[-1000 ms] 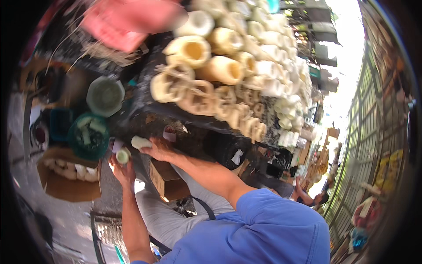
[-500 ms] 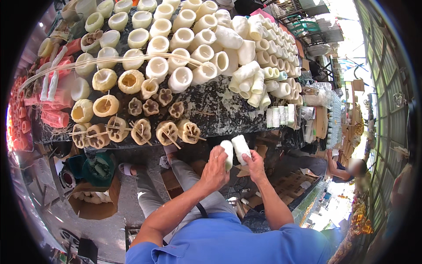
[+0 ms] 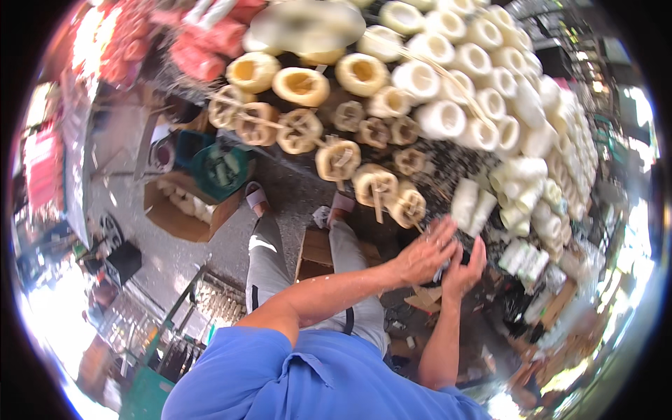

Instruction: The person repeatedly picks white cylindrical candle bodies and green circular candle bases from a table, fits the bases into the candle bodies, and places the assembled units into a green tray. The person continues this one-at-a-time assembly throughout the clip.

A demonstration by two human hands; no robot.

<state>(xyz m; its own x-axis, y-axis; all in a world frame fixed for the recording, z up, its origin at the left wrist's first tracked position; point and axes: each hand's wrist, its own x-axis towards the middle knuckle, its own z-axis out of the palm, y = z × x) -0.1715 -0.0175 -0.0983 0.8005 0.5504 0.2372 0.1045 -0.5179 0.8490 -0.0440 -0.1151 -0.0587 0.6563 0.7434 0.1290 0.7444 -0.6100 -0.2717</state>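
Two pale, lumpy wax candles [image 3: 465, 204] lie side by side at the table's near edge, just beyond my hands. My left hand [image 3: 423, 255] reaches across with its fingers stretched out, the tips close to the lower ends of the candles. Beside it, my right hand [image 3: 465, 271] is raised, thumb and fingers apart. A small greyish patch shows between the two hands; I cannot make out what it is. Left of the candles stand several tan hollow wax cups [image 3: 407, 207] with sticks laid across their openings.
Many cream hollow wax cylinders [image 3: 442, 120] crowd the dark table, with red ones [image 3: 199, 59] at its far left. Shorter white cylinders [image 3: 523, 259] lie at right. On the floor are a cardboard box [image 3: 178, 220] and a green tub [image 3: 218, 171].
Half a second ago each hand held a white candle over the floor. Both candles now rest on the table edge, the hands have let go, and the view has swung leftward.
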